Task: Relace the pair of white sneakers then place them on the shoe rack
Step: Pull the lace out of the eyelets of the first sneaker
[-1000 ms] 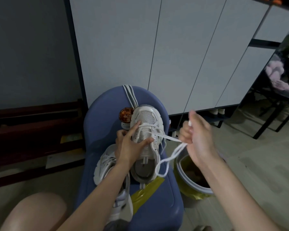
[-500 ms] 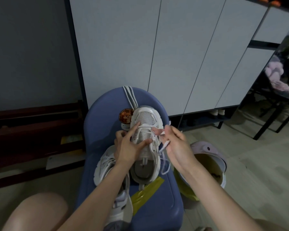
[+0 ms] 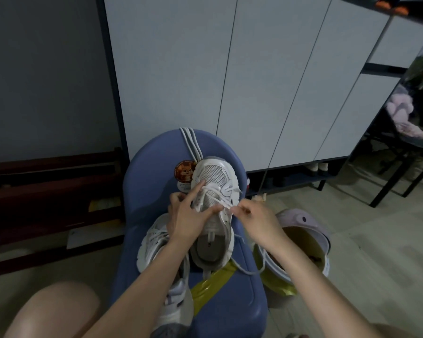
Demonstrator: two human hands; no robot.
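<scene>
1. Head view, centre of the frame: a white sneaker stands on a blue stool, toe toward the top of the frame, heel opening toward the bottom.
2. A white lace is threaded across the upper eyelets of this sneaker. A loose length of it trails down the right side of the shoe and across the stool surface at lower centre.
3. The left hand rests on the left side of the sneaker. Its index finger is extended up along the laced area and its thumb lies across the tongue, so the shoe is gripped between thumb and fingers.
4. The right hand sits just right of the sneaker. Its fingertips are closed narrowly, pinching the lace at the right eyelet row.
5. The second sneaker lies at lower left of the first, touching it and partly hidden under the left forearm.
6. A bundle of spare laces hangs over the top edge of the stool, above the toe of the centre sneaker.
7. A round sticker tag with a cartoon animal lies just left of the toe.
8. A strip of yellow tape crosses the stool below the heel.
9. A lilac bin with a yellow liner stands on the floor at right of the stool.
10. A white cabinet fills the upper centre; the open shelf under it at right holds shoes.
</scene>
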